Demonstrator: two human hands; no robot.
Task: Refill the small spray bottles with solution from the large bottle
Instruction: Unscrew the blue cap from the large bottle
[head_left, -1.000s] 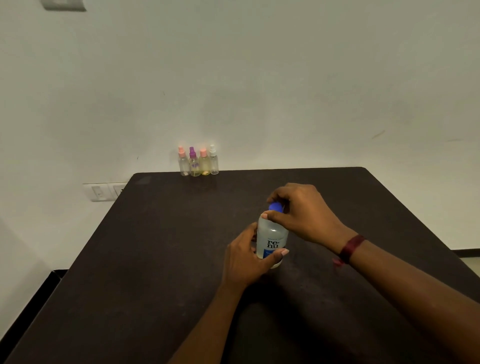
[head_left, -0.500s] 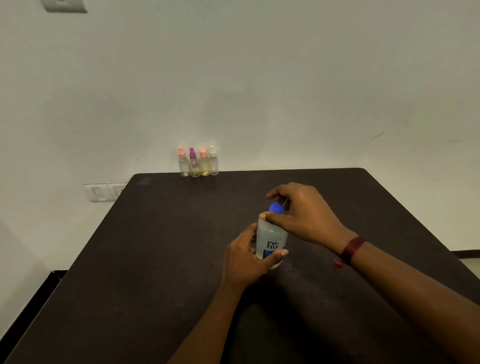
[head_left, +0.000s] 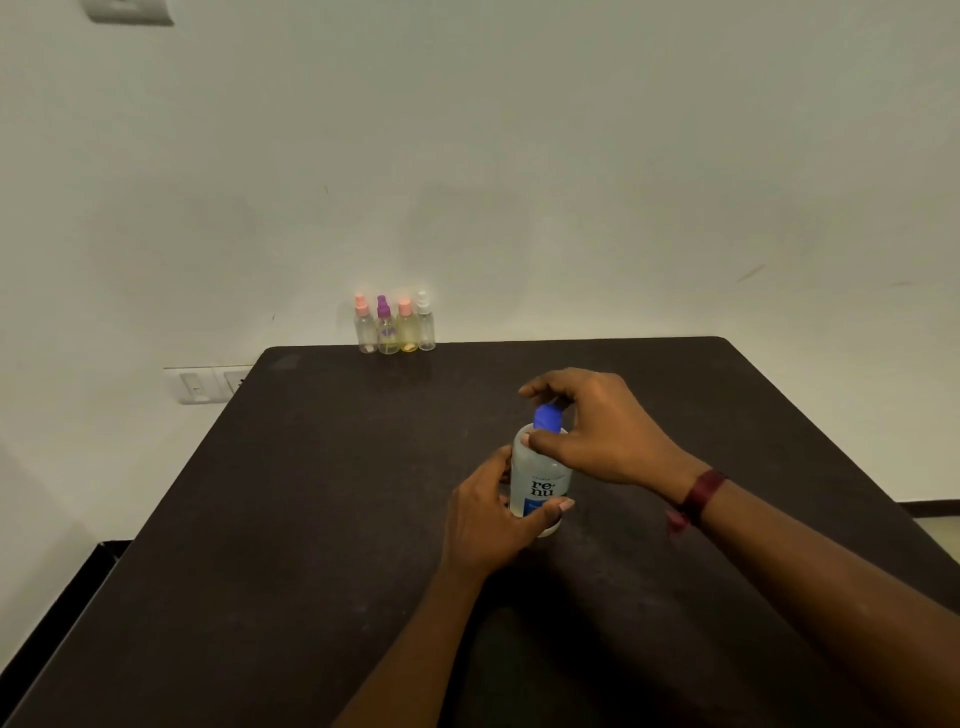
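Nearest, the left hand (head_left: 488, 514) is wrapped round the lower body of the large bottle (head_left: 540, 483), thumb across the label, holding it upright on the dark table (head_left: 311, 519) near its middle. Just above, the right hand (head_left: 597, 431) has its fingers and thumb curled round the blue cap (head_left: 546, 417), which sits on the neck; this looks like the opening step, so the refill proper has not begun.

The first risk lies in the lower grip. The bottle looks soft-walled, and a hard squeeze as the cap comes free would likely push solution out over the table. Too loose a hold and the body may simply turn with the cap. A freed cap could also slip from the fingertips and roll.

Farther off, the four small spray bottles (head_left: 395, 327) stand in a tight row, touching one another, at the far edge against the wall, well apart from the large bottle. Each wears its sprayer head. Reaching in for one could topple its neighbours, and their narrow necks will probably make pouring prone to spilling
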